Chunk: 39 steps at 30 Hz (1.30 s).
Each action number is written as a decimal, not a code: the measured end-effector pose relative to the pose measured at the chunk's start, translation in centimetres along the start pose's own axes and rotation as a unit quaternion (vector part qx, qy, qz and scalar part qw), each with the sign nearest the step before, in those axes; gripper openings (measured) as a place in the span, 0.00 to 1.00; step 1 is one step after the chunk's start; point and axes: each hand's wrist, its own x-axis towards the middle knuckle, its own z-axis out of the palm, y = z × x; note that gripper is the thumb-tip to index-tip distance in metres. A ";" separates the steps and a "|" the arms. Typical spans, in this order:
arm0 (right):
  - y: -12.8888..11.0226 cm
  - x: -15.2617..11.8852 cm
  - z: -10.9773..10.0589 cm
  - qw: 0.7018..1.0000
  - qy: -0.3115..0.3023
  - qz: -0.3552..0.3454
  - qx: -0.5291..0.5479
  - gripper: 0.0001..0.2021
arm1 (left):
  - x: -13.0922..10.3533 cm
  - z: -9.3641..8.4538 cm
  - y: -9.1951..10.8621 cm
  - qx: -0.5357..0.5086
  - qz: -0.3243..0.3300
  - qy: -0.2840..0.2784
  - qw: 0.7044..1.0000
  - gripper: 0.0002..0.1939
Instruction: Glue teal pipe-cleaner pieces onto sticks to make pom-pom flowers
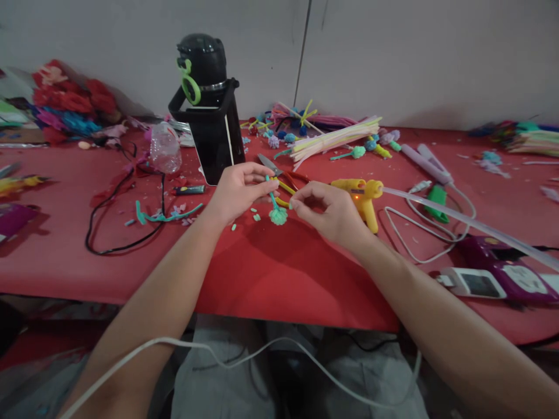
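Observation:
My left hand [244,189] is closed on the stem of a mint-green pipe cleaner flower [278,215], whose fluffy head hangs downward. Close to the flower, my right hand [327,210] pinches a tiny pale green piece [291,205] between thumb and fingertip. Several small cut green bits [255,217] lie on the red table just left of the flower. Behind my hands rest scissors [269,165] and a tool with yellow and red handles [283,186], partly hidden by my fingers. A yellow glue gun [360,195] with a long clear glue stick stands beside my right hand, its small light lit.
A black bottle in a holder [213,128] stands behind my left hand. Bundled pipe cleaners [336,139] lie at the back. A pink hair straightener [425,163], white cable [408,247] and purple power strip [519,273] are on the right. A black cord [94,224] loops at left.

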 end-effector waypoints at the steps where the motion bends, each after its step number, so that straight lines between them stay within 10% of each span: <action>1: -0.1 0.0 0.0 1.000 0.000 -0.009 0.001 0.04 | 0.0 0.0 0.0 0.003 -0.001 -0.003 1.000 0.17; 39: -0.5 -0.1 0.2 0.996 -0.026 -0.083 -0.018 0.06 | 0.0 -0.4 0.2 0.027 0.003 0.012 1.000 0.13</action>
